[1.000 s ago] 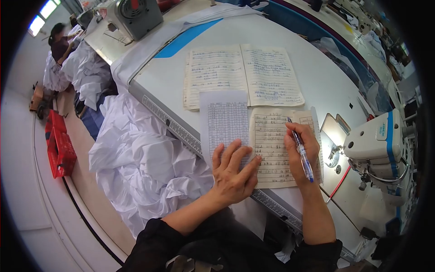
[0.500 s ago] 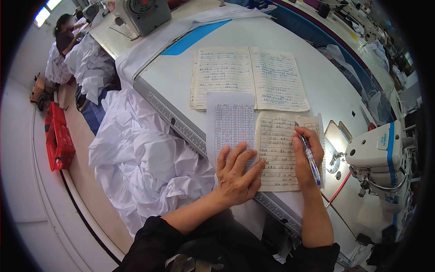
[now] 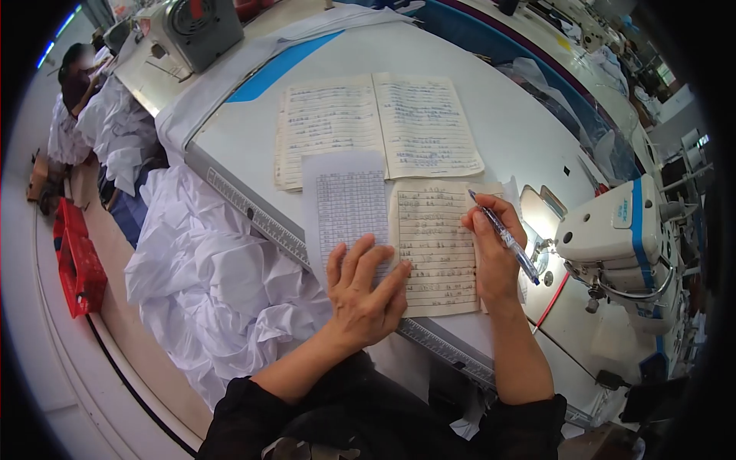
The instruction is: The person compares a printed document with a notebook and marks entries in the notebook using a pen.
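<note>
My left hand (image 3: pixel 366 293) lies with fingers spread over the lower part of a printed table sheet (image 3: pixel 349 201) and the left edge of a handwritten notebook (image 3: pixel 437 264). Between the thumb and fingers of my right hand (image 3: pixel 497 249) is a blue pen (image 3: pixel 510 242), slanting across the hand. Its upper-left end is over the notebook's right side, near the top lines; whether it touches the paper I cannot tell. Beyond both hands lies a second open notebook (image 3: pixel 425 126) filled with blue handwriting, its lower left overlapped by the printed sheet.
A white sewing machine (image 3: pixel 613 226) stands at the right. A ruler strip (image 3: pixel 264 222) runs along the table's front edge. White fabric (image 3: pixel 222 284) is heaped on the left. A red basket (image 3: pixel 80 264) is on the floor. Another person (image 3: pixel 77 80) sits at the far left.
The view has swung, so the table and papers appear further left. The pen has tilted to a flatter slant in my right hand. My left hand stays on the papers.
</note>
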{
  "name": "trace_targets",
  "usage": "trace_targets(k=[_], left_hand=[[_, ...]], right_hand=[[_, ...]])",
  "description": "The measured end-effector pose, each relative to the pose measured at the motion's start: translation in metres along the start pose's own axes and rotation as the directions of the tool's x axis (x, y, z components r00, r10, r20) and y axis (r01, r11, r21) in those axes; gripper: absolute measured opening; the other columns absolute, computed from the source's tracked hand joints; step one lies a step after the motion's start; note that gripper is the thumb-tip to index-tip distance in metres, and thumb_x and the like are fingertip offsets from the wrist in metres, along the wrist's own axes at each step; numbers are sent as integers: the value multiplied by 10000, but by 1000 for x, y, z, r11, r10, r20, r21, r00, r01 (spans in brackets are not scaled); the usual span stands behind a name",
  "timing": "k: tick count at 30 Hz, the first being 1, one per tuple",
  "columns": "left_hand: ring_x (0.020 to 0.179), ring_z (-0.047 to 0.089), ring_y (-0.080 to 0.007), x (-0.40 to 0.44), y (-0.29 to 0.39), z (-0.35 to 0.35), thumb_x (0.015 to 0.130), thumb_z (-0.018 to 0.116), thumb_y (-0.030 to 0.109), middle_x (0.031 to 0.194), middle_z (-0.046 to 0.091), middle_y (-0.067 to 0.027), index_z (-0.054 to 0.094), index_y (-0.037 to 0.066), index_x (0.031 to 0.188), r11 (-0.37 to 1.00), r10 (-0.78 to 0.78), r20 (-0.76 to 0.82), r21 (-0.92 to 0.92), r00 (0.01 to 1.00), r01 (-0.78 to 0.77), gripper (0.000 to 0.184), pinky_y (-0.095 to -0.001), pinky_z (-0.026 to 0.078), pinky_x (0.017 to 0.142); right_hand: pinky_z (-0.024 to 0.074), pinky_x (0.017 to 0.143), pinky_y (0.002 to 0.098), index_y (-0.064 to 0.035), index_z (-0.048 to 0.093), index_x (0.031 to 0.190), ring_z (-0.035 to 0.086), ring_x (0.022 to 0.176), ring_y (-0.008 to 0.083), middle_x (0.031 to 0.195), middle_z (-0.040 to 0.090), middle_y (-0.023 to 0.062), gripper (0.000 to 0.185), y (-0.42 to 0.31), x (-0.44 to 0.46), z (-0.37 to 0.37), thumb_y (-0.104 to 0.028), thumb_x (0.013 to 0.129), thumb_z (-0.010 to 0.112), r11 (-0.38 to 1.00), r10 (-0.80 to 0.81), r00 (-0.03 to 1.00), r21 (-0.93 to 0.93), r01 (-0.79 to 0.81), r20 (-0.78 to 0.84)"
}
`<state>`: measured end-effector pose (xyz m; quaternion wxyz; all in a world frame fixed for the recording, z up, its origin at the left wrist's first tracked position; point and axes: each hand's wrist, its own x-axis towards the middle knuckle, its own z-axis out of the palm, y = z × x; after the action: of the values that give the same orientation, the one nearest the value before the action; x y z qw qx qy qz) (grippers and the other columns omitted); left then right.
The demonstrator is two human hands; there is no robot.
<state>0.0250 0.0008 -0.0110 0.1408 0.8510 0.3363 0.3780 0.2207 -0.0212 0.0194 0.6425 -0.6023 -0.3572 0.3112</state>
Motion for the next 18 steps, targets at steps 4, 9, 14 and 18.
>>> trace_targets(k=[4,9,14,18], left_hand=[[1215,453,-356,13,-1,-10,716,629,129,1134,555,-124,672,118,1014,999,-26,103,37,994,22,302,-531,194,1078],[1203,468,-359,15,-4,-8,722,624,106,1126,558,-128,655,101,999,1000,-5,98,21,995,3,278,-530,223,1072],[1150,505,-385,15,-15,-5,712,623,24,1074,575,-149,605,25,920,996,17,5,-89,1000,-16,209,-505,333,1017],[1163,499,-371,19,-24,-8,738,594,33,1061,574,-154,600,18,912,991,-22,61,-131,998,29,175,-490,314,1038]], right_hand=[[475,817,226,21,563,1112,566,834,95,901,597,38,206,6,3,-1,-60,923,576,972,18,1000,235,-13,-18],[507,869,272,7,554,1126,599,859,120,934,604,59,205,9,3,-3,-26,924,543,983,13,999,182,-8,-29],[466,809,224,5,567,1114,563,850,89,910,595,30,196,7,2,0,-61,930,559,986,-19,1000,168,18,3],[465,808,222,2,571,1108,561,847,85,907,593,26,187,7,2,0,-57,931,555,986,-25,1000,165,24,5]])
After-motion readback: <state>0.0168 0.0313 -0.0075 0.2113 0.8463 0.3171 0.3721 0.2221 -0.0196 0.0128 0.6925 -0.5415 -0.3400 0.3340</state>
